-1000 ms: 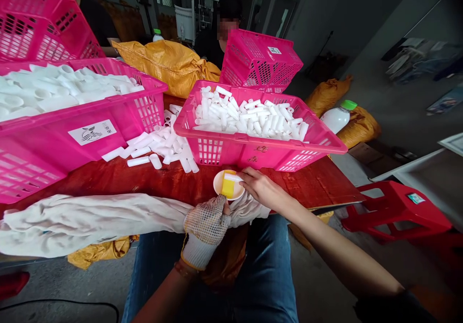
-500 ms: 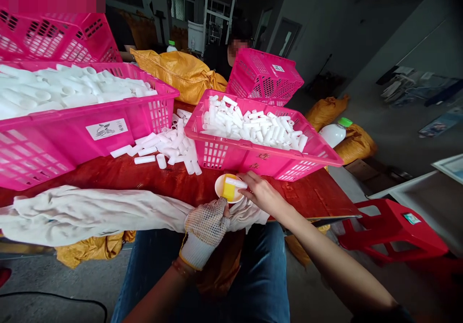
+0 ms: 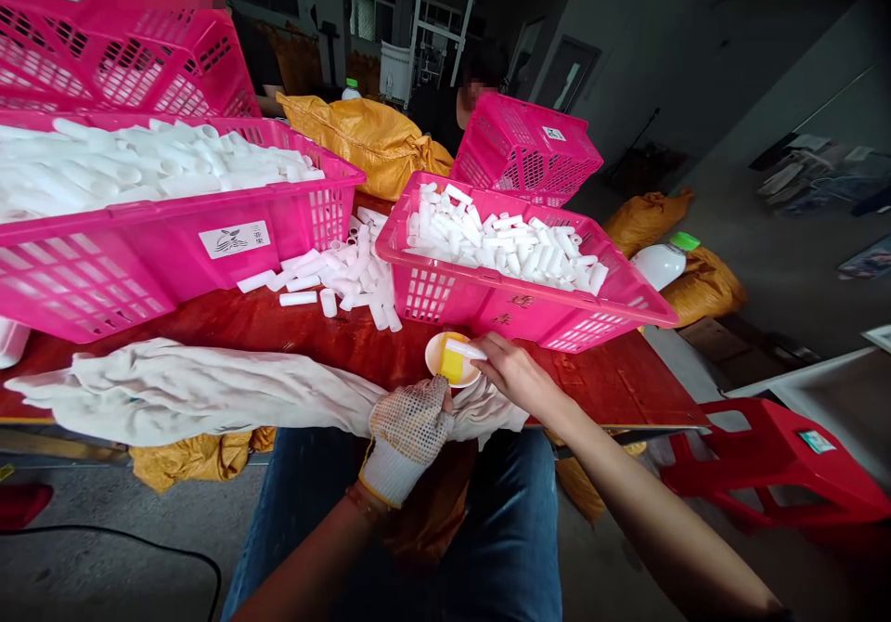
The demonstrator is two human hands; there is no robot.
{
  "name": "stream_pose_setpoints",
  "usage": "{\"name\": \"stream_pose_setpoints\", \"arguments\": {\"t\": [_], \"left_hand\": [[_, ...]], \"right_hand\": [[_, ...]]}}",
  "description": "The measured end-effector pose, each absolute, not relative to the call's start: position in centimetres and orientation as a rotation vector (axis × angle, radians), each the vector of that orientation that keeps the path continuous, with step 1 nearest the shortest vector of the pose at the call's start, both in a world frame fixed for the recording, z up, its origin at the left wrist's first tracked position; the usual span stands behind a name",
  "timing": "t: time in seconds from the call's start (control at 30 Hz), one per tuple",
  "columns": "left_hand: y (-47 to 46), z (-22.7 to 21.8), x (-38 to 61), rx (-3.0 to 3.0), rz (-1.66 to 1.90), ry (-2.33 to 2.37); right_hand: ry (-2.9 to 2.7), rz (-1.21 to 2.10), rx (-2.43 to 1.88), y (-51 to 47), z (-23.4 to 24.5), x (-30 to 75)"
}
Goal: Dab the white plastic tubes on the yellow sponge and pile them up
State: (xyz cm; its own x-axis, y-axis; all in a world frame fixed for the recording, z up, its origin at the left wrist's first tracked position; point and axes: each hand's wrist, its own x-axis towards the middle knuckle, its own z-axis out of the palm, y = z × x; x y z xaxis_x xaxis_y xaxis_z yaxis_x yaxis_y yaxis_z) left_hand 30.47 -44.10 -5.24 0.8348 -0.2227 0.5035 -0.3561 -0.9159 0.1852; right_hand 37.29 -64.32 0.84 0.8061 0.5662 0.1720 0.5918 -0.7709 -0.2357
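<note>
My left hand (image 3: 409,427), in a dotted white work glove, is closed at the lower end of a flat yellow piece (image 3: 451,366); the glove hides how the fingers grip it. Pinched in the fingertips of my bare right hand (image 3: 511,369) is a short white plastic tube (image 3: 465,350), lying across the yellow piece. Behind both is a small round white dish (image 3: 434,353), partly covered by them. Beneath my hands a crumpled whitish cloth (image 3: 209,390) stretches along the table's near edge.
Two pink baskets (image 3: 480,280) (image 3: 167,269) full of white tubes stand on the red table (image 3: 599,381). Loose tubes (image 3: 348,274) lie between them. Behind are more pink crates (image 3: 533,144), a yellow sack (image 3: 368,135) and people. A red stool (image 3: 772,446) stands right.
The view has shifted, so the scene sits slightly further right. My hands keep nearly the same grip, with the white tube still against the yellow piece.
</note>
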Motion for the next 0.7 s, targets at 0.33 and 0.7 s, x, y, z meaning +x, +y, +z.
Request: {"name": "stream_pose_setpoints", "arguments": {"t": [0.33, 0.7], "left_hand": [[-44.6, -4.9, 29.9, 2.726, 0.545, -0.382], [-31.5, 0.6, 37.7, 2.333, 0.668, 0.163]], "right_hand": [[-0.856, -0.17, -2.634, -64.6, -0.1, 37.0], [-0.252, 0.239, -1.808, -64.5, 2.5, 33.8]]}}
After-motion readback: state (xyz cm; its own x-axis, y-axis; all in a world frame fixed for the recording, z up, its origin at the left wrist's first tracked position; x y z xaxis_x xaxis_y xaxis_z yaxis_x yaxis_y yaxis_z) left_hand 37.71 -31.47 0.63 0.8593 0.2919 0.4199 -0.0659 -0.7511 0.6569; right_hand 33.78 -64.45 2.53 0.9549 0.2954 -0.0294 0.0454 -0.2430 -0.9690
